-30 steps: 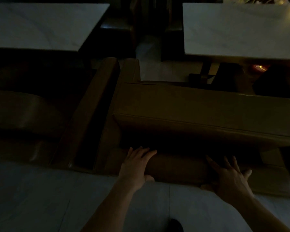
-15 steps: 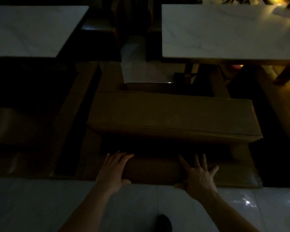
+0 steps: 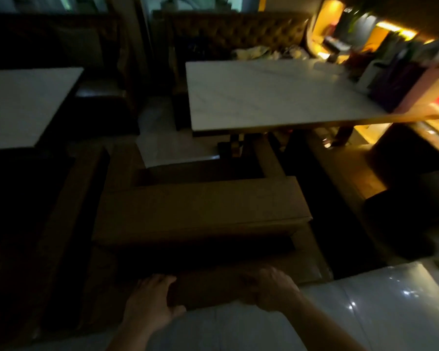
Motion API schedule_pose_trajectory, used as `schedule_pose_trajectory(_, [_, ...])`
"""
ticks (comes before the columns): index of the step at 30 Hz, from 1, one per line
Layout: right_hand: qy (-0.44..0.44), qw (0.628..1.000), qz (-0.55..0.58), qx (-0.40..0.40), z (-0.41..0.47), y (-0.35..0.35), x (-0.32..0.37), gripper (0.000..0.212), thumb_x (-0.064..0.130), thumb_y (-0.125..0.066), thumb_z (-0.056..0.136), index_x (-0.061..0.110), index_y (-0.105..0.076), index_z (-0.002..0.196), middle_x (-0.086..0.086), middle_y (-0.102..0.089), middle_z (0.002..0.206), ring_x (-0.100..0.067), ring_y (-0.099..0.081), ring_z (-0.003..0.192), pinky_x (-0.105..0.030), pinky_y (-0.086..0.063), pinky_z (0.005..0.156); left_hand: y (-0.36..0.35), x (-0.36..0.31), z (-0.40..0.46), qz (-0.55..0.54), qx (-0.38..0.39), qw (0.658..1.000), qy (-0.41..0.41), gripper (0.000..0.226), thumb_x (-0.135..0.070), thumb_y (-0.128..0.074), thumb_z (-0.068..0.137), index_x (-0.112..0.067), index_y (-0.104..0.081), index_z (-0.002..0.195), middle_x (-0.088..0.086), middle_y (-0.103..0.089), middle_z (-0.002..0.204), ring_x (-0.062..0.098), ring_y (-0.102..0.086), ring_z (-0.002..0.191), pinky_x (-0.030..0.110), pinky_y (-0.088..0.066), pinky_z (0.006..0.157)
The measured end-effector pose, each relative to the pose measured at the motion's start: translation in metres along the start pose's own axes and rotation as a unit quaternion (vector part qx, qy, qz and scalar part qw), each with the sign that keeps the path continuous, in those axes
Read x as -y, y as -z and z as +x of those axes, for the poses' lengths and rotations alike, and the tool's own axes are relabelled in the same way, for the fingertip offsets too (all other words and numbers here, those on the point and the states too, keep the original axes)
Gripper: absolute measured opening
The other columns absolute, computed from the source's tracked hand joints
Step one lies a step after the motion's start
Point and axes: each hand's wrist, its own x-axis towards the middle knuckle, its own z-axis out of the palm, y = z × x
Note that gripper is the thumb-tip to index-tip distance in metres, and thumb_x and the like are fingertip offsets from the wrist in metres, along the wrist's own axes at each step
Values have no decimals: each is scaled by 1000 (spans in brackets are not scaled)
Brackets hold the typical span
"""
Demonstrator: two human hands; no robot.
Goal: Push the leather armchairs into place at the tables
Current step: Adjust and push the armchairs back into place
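Dim room; armchair [image 3: 203, 211] crosswise, front toward table [image 3: 276, 95].

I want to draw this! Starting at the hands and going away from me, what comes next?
The hands, left and right → armchair back → white table → tufted bench.

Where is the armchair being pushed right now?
In the head view the armchair sits low and centre, both hands on its back edge, its front facing the right-hand marble table, with another armchair on its left.
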Motion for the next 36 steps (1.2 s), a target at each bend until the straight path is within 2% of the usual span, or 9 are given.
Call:
schedule_pose_trajectory(3, [-10,999,14,-34,-33,11,-14,73,88,-47,68,41,-58,123,6,-65,123,-23,-63,114,-39,-54,90,25,-28,-8,-24,36,999,-33,84,-73,-63,73,-44,-30,146,-11,-32,152,17,-31,138,42,-31,111])
schedule_pose_trajectory(5, [-17,998,23,-56,-69,31,-12,51,63,-59,85,37,-56,129,4,-65,124,-20,-62,114,-38,-52,93,40,-50,-14,-35,46,996,-61,86,-78,-59,71,-44,-30,145,-11,-35,148,15,-35,135,41,-34,109])
schedule_pose_trajectory(9, [-38,993,23,-111,-121,52,-39,53,36,-62,91,31,-47,142,-1,-61,132,-22,-60,119,-34,-50,96,61,-100,-29,-46,80,990,-111,88,-79,-61,69,-44,-32,145,-11,-38,146,13,-40,132,40,-36,109])
schedule_pose_trajectory(14, [-93,979,71,-169,-179,70,-89,41,43,-65,84,34,-57,123,4,-63,118,-19,-63,109,-31,-51,86,77,-171,-50,-21,96,982,-164,104,-89,-60,57,-45,-30,146,-11,-34,149,13,-38,134,37,-36,108])
schedule_pose_trajectory(16, [-95,972,85,-197,-201,74,-117,52,52,-65,85,38,-52,133,6,-61,125,-15,-58,114,-31,-49,94,79,-206,-54,-6,105,976,-192,117,-94,-53,44,-45,-28,147,-10,-33,151,14,-37,135,37,-36,108])
schedule_pose_trajectory(22, [-165,936,105,-293,-261,70,-224,90,78,-57,74,39,-32,152,0,-47,147,-23,-43,135,-40,-38,109,56,-333,-75,6,76,962,-261,113,-92,-54,49,-41,-31,147,-10,-38,146,13,-41,133,33,-36,107])
schedule_pose_trajectory(28, [-196,921,97,-323,-328,67,-361,91,75,-59,78,42,-22,154,-5,-29,160,-29,-21,148,-49,-23,118,0,-469,-101,12,53,961,-271,96,-78,-64,68,-42,-27,149,-8,-29,156,17,-34,139,36,-36,108])
schedule_pose_trajectory(31, [-194,917,114,-330,-352,63,-426,94,75,-60,78,41,-17,156,-5,-24,163,-29,-13,151,-51,-17,120,-27,-536,-114,21,68,961,-269,104,-81,-62,61,-41,-25,150,-7,-25,157,18,-31,141,37,-34,108])
schedule_pose_trajectory(36, [-200,914,147,-320,-368,56,-517,98,79,-59,75,42,-17,155,-1,-20,165,-28,-16,150,-50,-20,119,-67,-625,-108,45,46,955,-290,92,-76,-61,73,-43,-23,150,-7,-29,154,18,-32,140,39,-33,110])
